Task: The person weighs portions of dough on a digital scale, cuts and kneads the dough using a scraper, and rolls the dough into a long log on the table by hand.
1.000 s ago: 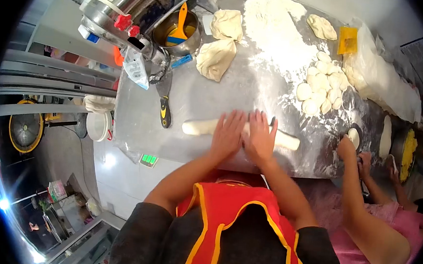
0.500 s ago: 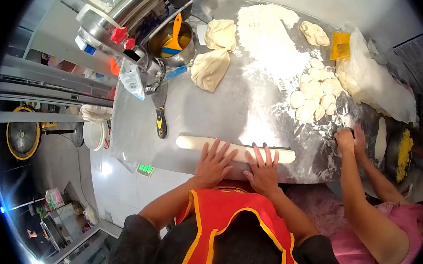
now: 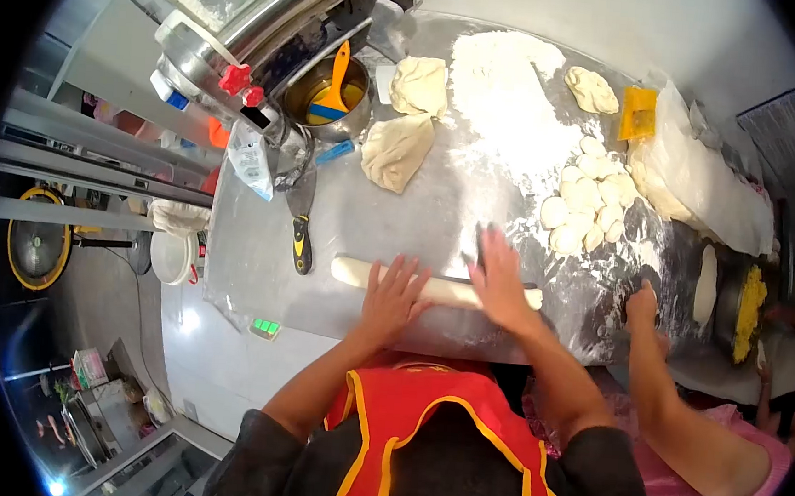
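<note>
A long smooth roll of dough (image 3: 450,293) lies crosswise near the front edge of the metal worktable (image 3: 260,229). My left hand (image 3: 393,296) rests flat across its left half, fingers spread and pointing away from me. Over its right part reaches my right hand (image 3: 500,281), slightly blurred, fingers stretched out past the roll's far side. Whether that palm touches the dough I cannot tell. Neither hand grips anything. Beyond the roll are two flat dough pieces (image 3: 399,152) and a spread of white flour (image 3: 506,80).
Left lie a scraper with a black-and-yellow handle (image 3: 301,244) and a pot (image 3: 362,117) holding an orange brush (image 3: 340,73). Right are several small dough rounds (image 3: 585,197), a plastic-covered mass (image 3: 702,177) and a co-worker's hand (image 3: 641,307). A dough sheeter (image 3: 203,59) stands back left.
My right hand has moved forward over the roll, and my left hand has shifted slightly along it. The co-worker's hands have drawn nearer the table's front edge. The camera view has tilted slightly.
</note>
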The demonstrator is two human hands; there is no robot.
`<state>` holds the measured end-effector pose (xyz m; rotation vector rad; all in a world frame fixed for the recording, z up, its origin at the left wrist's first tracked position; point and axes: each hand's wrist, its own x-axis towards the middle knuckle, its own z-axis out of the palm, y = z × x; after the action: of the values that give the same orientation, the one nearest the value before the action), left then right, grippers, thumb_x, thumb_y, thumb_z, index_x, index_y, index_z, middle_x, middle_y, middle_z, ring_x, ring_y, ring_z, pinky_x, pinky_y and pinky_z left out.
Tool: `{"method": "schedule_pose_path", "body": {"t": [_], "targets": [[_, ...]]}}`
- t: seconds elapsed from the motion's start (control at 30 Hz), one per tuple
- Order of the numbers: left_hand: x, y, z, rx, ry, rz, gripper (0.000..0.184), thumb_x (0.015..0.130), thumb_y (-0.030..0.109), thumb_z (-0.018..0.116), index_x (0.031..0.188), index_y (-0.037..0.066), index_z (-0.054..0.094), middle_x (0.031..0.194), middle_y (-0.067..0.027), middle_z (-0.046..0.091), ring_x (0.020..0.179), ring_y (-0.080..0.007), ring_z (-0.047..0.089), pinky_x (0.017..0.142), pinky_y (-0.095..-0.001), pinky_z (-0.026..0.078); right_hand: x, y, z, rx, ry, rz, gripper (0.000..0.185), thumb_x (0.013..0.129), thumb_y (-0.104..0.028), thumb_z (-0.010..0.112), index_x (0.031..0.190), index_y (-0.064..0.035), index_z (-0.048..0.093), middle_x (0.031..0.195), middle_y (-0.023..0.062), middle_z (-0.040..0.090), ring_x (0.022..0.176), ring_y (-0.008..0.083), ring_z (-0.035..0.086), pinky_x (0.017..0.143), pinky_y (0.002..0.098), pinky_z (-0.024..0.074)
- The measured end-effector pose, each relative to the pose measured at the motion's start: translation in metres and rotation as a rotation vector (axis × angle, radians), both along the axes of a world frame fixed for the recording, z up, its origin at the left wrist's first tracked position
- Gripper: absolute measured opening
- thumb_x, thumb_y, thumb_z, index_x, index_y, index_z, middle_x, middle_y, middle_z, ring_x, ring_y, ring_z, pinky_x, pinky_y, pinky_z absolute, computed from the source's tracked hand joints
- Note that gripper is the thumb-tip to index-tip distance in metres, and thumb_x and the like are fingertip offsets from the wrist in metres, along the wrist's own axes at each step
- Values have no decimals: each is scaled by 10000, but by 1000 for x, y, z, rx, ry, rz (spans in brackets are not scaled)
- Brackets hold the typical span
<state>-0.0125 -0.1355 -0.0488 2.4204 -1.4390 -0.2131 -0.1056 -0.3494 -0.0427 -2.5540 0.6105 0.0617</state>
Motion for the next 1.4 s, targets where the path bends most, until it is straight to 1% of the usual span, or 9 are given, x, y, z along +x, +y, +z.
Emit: {"method": "schedule_pose_path", "body": {"t": [0.17, 0.27, 0.4, 0.5, 0.7, 0.9, 1.0, 1.17, 1.4], "targets": [[-1, -4, 0, -8, 13, 41, 515, 894, 360, 540, 1362, 163, 455, 1380, -79, 449, 1327, -287, 344, 1093, -538, 156, 104, -112, -39, -119, -399, -304, 638, 944, -321, 449, 1407, 74, 259, 1428, 315, 293, 1361, 418, 235, 1130, 470, 156], [-1, -2, 1, -21, 55, 55, 484, 896, 346, 539, 1337, 158, 480, 1357, -78, 465, 1314, -281, 358, 1093, -529, 173, 126, -96, -46, -185, -110, -283, 641, 951, -358, 407, 1410, 66, 265, 1440, 307, 278, 1366, 411, 231, 1130, 478, 150], [3, 3, 0, -61, 89, 37, 443, 902, 304, 528, 1295, 102, 500, 1331, -106, 478, 1290, -294, 382, 1088, -513, 202, 59, -21, -45, -236, -111, 452, 592, 918, -349, 488, 1399, -32, 350, 1483, 201, 268, 1397, 342, 207, 1129, 498, 157], [7, 7, 0, -127, 138, 51, 424, 905, 265, 517, 1269, 46, 499, 1317, -164, 470, 1254, -335, 407, 1064, -498, 267, 3, -27, -2, 143, 99, 674, 506, 953, -348, 428, 1404, -123, 383, 1503, 122, 268, 1406, 310, 196, 1136, 507, 127], [35, -24, 6, -258, 196, 140, 461, 861, 209, 596, 1253, -4, 482, 1293, -221, 450, 1179, -374, 457, 999, -447, 377, 27, -97, -42, -556, 3, 356, 457, 918, -269, 502, 1348, -119, 458, 1443, 191, 348, 1345, 371, 294, 1096, 527, 205], [74, -102, -23, -289, 221, 111, 543, 880, 240, 584, 1323, -17, 404, 1364, -246, 390, 1244, -410, 398, 1044, -437, 337, 20, -5, 13, 87, 23, 355, 466, 904, -276, 539, 1299, -32, 502, 1386, 228, 412, 1319, 396, 331, 1091, 508, 252], [99, -157, -46, -271, 172, 110, 610, 884, 298, 568, 1370, -5, 355, 1422, -240, 326, 1313, -402, 312, 1087, -443, 270, -16, -4, 21, 310, -164, 36, 429, 906, -191, 544, 1286, 0, 494, 1359, 241, 443, 1280, 393, 402, 1065, 435, 312], [106, -225, -53, 2, 13, 324, 671, 908, 449, 490, 1427, 59, 320, 1503, -203, 221, 1396, -385, 173, 1115, -552, 146, -45, -24, 24, 248, -260, -162, 423, 897, -127, 547, 1291, 9, 481, 1302, 249, 489, 1215, 394, 465, 1025, 408, 366], [-12, -126, -8, 94, 204, -542, 534, 922, 457, 461, 1331, 113, 479, 1445, -132, 360, 1356, -388, 272, 1063, -601, 220, -26, -67, 13, 134, -326, -244, 427, 925, -135, 491, 1325, 5, 443, 1330, 249, 462, 1239, 394, 426, 1047, 420, 333]]}}
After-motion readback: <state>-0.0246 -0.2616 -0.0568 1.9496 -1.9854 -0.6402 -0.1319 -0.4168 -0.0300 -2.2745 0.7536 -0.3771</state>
